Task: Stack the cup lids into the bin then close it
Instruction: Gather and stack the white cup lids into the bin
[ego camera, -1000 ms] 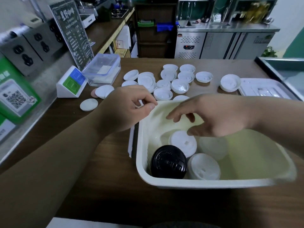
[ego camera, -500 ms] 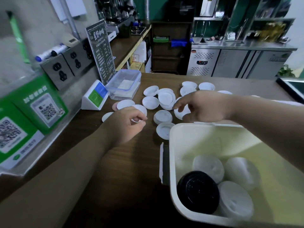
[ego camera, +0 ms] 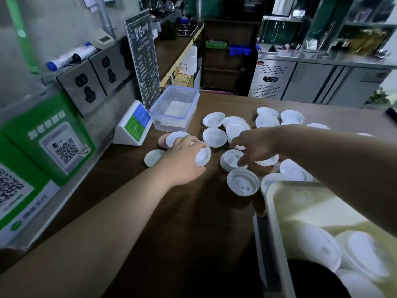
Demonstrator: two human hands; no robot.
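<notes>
Several white cup lids [ego camera: 214,137] lie scattered on the brown wooden counter [ego camera: 193,222]. My left hand [ego camera: 182,162] grips one white lid [ego camera: 203,154] at the left of the scatter. My right hand [ego camera: 254,145] reaches over the lids with fingers spread, its fingertips touching a white lid [ego camera: 231,161]. The cream bin [ego camera: 277,211] stands at the lower right and holds white lids [ego camera: 318,246] and one black lid [ego camera: 311,278].
A clear plastic box [ego camera: 175,108] and a small white stand with blue and green panels [ego camera: 134,126] sit left of the lids. A black menu board [ego camera: 142,54], wall sockets and green QR signs [ego camera: 49,136] line the left wall. A steel fridge unit [ego camera: 311,82] stands beyond the counter.
The view has shifted left and nearer the lids. My left hand has reached forward and taken hold of a lid. My right hand has come down onto a lid nearer the bin.
</notes>
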